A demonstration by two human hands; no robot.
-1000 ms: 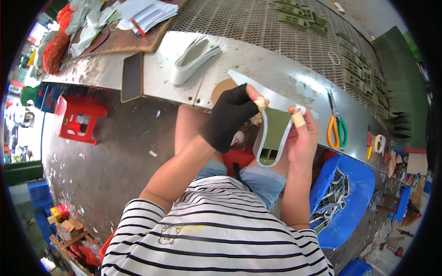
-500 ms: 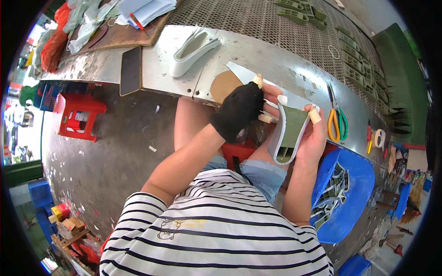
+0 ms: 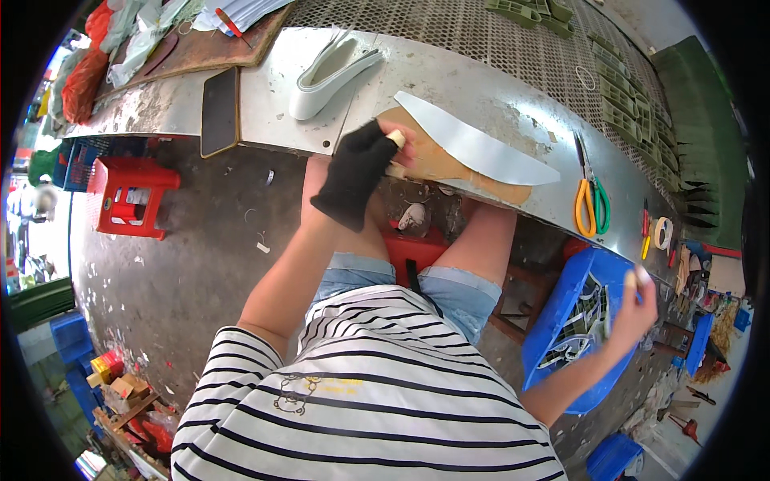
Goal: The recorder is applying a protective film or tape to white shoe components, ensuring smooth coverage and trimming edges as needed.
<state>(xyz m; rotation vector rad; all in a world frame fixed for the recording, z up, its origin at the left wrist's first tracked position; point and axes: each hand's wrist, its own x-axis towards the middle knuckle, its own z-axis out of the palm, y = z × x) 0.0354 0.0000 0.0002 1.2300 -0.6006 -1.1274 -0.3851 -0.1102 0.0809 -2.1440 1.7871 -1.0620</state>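
My left hand [image 3: 365, 168], in a black fingerless glove with pale finger covers, hovers at the table's near edge. Its fingers are curled in, and no object shows in them. Beside it on the metal table lie a brown card-like sheet [image 3: 437, 160] and, over that, a curved white strip [image 3: 481, 144]. My right hand [image 3: 634, 317], bare with pale covers on its fingertips, is over the blue bin [image 3: 553, 305] at the right. Motion smears its fingers. Inside the bin are several green pieces with white edging [image 3: 584, 321].
A bent white band [image 3: 325, 88] and a dark phone [image 3: 220, 112] lie on the table's left part. Orange-and-green-handled scissors [image 3: 592, 204] rest near the bin. Green moulded parts [image 3: 630, 104] sit on mesh at the back right. A red stool [image 3: 132, 196] stands at left.
The green piece with white edging has left the space between my hands. My right hand has swung right and down over the bin; my left hand has drawn back left, uncovering the white strip.
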